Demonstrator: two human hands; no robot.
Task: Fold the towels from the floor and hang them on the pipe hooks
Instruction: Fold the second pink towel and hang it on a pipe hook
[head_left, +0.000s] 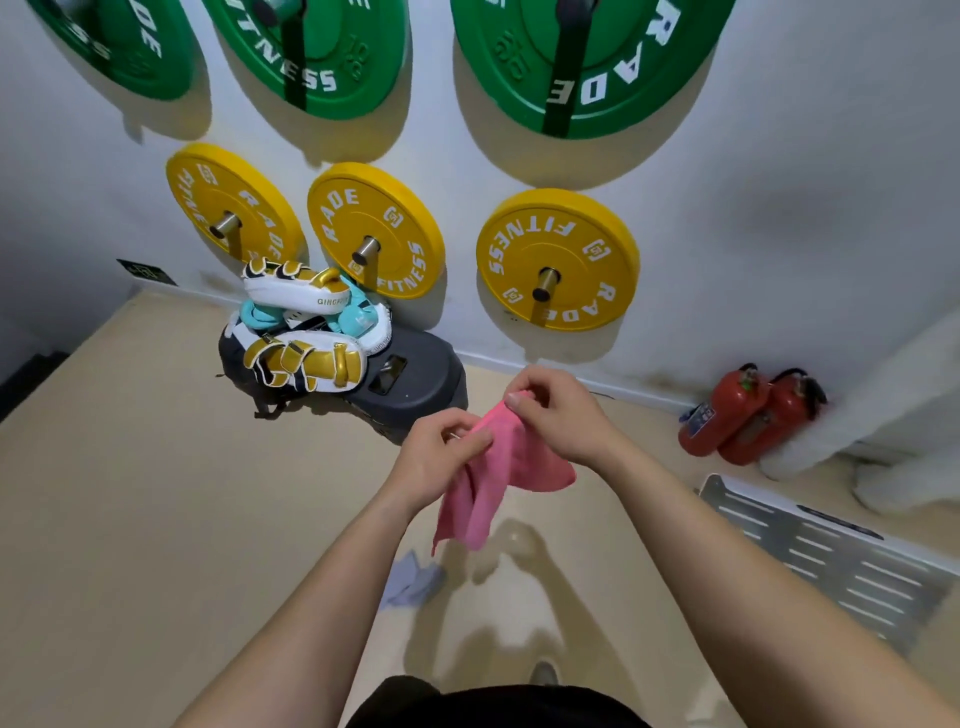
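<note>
Two bare hands work a pink towel (501, 473) in mid-air above the smooth beige floor (156, 493) of a gym storage corner, beneath a white wall hung with glossy green weight plates (582, 57) and yellow weight plates (558, 257) on steel pegs. The towel, soft and limp, droops in loose folds between the forearms, its lower corner hanging free over the floor. The left hand (441, 452) has its grip closed on the near top edge; the right hand (558, 410) pinches the far top corner between thumb and fingertips. The folding step appears to be only starting: the cloth is bunched, not squared. The next move likely calls for drawing the hands apart to stretch the top edge flat before doubling it over. A crumpled grey towel (413, 579) waits on the floor below. No pipe hooks are visible here.
</note>
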